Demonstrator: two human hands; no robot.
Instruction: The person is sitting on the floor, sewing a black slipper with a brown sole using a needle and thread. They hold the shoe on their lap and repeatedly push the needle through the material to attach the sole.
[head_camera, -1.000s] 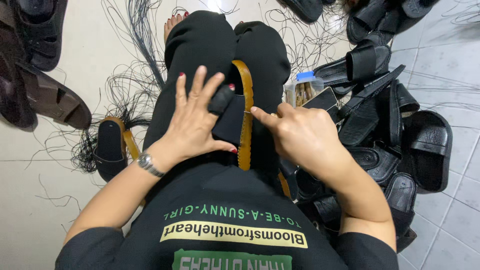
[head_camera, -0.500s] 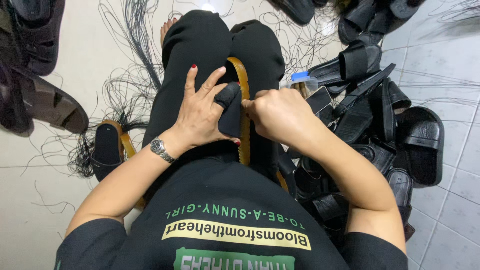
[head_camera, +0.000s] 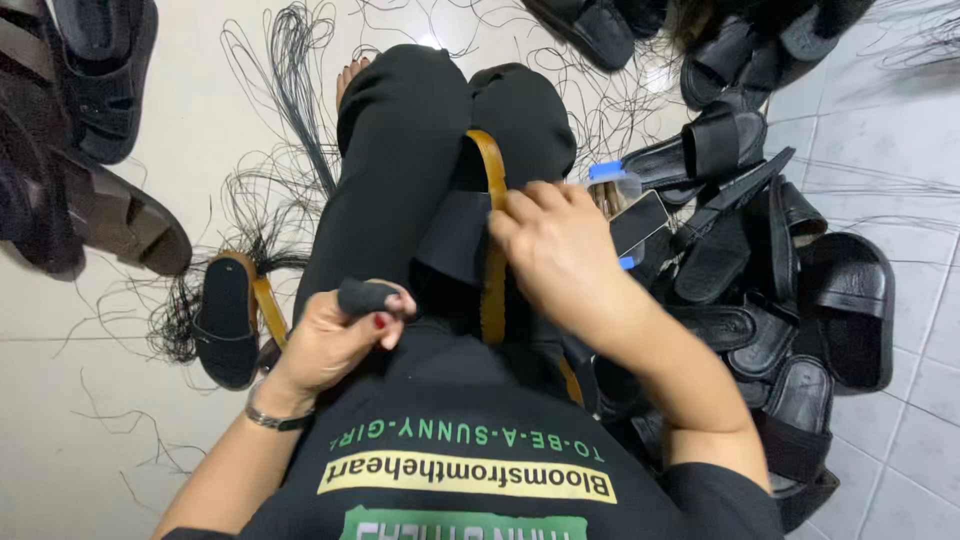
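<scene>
Resting on the person's black-trousered lap, the black sandal with a tan leather edge strip (head_camera: 490, 240) lies lengthwise, toe end pointing away. Right hand (head_camera: 555, 250) presses on the sandal, fingers curled closed over the tan strip. Left hand (head_camera: 335, 340) sits beside it, its black-sleeved forefinger (head_camera: 365, 297) bent, other fingers loosely curled, gripping nothing visible.

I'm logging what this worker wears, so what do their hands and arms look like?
Both forearms are bare below short black sleeves. The left hand has red-painted nails, a dark cover over one of its fingers, and a slim silver metal wristwatch on the wrist. The right hand wears nothing visible.
</scene>
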